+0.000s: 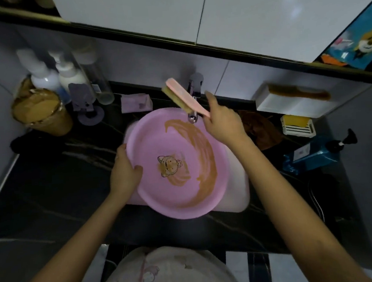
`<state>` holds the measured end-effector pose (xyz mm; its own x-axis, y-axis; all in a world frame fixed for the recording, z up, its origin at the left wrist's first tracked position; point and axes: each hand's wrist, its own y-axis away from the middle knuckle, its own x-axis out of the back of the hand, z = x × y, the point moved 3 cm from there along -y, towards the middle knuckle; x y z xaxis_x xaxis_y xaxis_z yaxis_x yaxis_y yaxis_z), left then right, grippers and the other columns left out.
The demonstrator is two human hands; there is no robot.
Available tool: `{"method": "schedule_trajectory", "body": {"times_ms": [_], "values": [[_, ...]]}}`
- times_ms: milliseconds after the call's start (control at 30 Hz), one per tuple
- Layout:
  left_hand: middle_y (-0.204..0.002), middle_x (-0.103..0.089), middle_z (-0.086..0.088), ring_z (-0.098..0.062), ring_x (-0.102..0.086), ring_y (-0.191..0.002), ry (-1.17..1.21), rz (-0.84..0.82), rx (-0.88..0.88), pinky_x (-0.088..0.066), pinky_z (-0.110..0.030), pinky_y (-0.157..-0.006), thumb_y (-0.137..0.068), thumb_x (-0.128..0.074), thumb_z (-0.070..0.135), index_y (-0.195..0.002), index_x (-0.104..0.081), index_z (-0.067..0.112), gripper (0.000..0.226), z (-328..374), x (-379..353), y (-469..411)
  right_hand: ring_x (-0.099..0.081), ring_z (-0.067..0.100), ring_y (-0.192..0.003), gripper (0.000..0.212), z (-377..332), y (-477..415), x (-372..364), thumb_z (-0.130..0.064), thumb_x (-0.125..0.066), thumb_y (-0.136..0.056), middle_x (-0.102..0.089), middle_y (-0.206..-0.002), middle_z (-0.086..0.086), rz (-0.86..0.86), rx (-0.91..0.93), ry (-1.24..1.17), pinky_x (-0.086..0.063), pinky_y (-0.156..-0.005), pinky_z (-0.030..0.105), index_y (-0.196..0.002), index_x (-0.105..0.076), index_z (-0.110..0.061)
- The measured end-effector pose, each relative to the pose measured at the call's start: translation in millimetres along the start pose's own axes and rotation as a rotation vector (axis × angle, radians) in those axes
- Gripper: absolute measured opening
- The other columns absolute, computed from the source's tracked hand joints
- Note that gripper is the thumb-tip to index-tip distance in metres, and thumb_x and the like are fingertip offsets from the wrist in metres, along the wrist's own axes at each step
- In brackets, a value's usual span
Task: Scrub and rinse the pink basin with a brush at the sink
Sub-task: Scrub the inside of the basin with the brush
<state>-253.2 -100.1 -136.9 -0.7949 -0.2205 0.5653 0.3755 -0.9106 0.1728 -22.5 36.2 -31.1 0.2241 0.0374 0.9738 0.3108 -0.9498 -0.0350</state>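
Brown smears streak the pink basin [178, 163] sitting in the sink [240, 187]. Left hand [125, 170] grips its rim. Right hand [220, 121] grasps the brush [184, 97], raised near the faucet [194, 102].

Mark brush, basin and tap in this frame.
brush [184, 94]: head view, pink back of the brush head.
basin [149, 144]: head view, clean pink inner wall, left side.
tap [192, 118]: head view, chrome spout tip over the basin.
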Motion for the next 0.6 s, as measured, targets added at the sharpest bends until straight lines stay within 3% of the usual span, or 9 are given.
{"method": "schedule_trajectory", "body": {"times_ms": [133,200,300,400,533,600], "values": [[-0.112,-0.053,-0.009,-0.025,-0.057,-0.09,-0.064,0.043,0.023,-0.051,-0.039,-0.068,-0.082,-0.057,0.003,-0.136,-0.03,0.016,0.062,5.7,-5.7,3.8,-0.059,0.038,-0.093,0.064,-14.2,-58.0,-10.7,-0.025,-0.042,-0.098,-0.054,-0.117,0.022,-0.063,0.094,0.077,-0.034,-0.061,0.035,-0.151,-0.01,-0.009],[-0.111,-0.054,-0.011,-0.023,-0.056,-0.087,-0.112,0.063,0.024,-0.052,-0.041,-0.069,-0.082,-0.057,0.002,-0.136,-0.03,0.013,0.061,9.6,-6.8,5.1,-0.058,0.038,-0.098,0.058,-13.5,-72.5,-14.4,-0.024,-0.042,-0.098,-0.051,-0.124,0.022,-0.067,0.087,0.134,-0.034,-0.064,0.035,-0.147,-0.019,-0.005],[-0.106,-0.055,-0.012,-0.026,-0.057,-0.081,-0.188,0.071,0.033,-0.053,-0.044,-0.066,-0.082,-0.058,0.003,-0.135,-0.03,0.012,0.06,14.0,-7.4,7.9,-0.06,0.036,-0.094,0.042,-9.3,-82.6,-13.3,-0.016,-0.047,-0.092,-0.057,-0.114,0.019,-0.03,0.097,0.071,-0.033,-0.062,0.032,-0.13,-0.042,0.0],[-0.102,-0.054,-0.009,-0.023,-0.056,-0.076,-0.235,0.09,0.008,-0.049,-0.035,-0.056,-0.083,-0.058,0.004,-0.135,-0.031,0.012,0.059,22.1,-7.2,9.3,-0.06,0.034,-0.091,0.027,-5.6,-94.0,-5.7,-0.014,-0.049,-0.087,-0.061,-0.106,0.018,-0.06,0.134,-0.006,-0.033,-0.063,0.03,-0.11,-0.054,0.0],[-0.102,-0.055,-0.011,-0.026,-0.058,-0.077,-0.267,0.096,0.001,-0.054,-0.045,-0.062,-0.082,-0.058,0.004,-0.136,-0.03,0.013,0.061,28.4,-7.6,8.1,-0.059,0.028,-0.094,0.032,-4.3,-109.2,7.4,-0.02,-0.046,-0.092,-0.062,-0.109,0.014,-0.226,0.097,-0.023,-0.037,-0.067,0.027,-0.115,-0.058,-0.001],[-0.101,-0.055,-0.011,-0.027,-0.058,-0.076,-0.254,0.094,0.016,-0.054,-0.046,-0.063,-0.083,-0.057,0.004,-0.137,-0.03,0.013,0.061,30.9,-8.1,7.8,-0.059,0.029,-0.096,0.033,-3.0,-110.6,8.1,-0.022,-0.044,-0.093,-0.062,-0.11,0.014,-0.217,0.095,0.002,-0.037,-0.067,0.027,-0.117,-0.057,-0.002]]}}
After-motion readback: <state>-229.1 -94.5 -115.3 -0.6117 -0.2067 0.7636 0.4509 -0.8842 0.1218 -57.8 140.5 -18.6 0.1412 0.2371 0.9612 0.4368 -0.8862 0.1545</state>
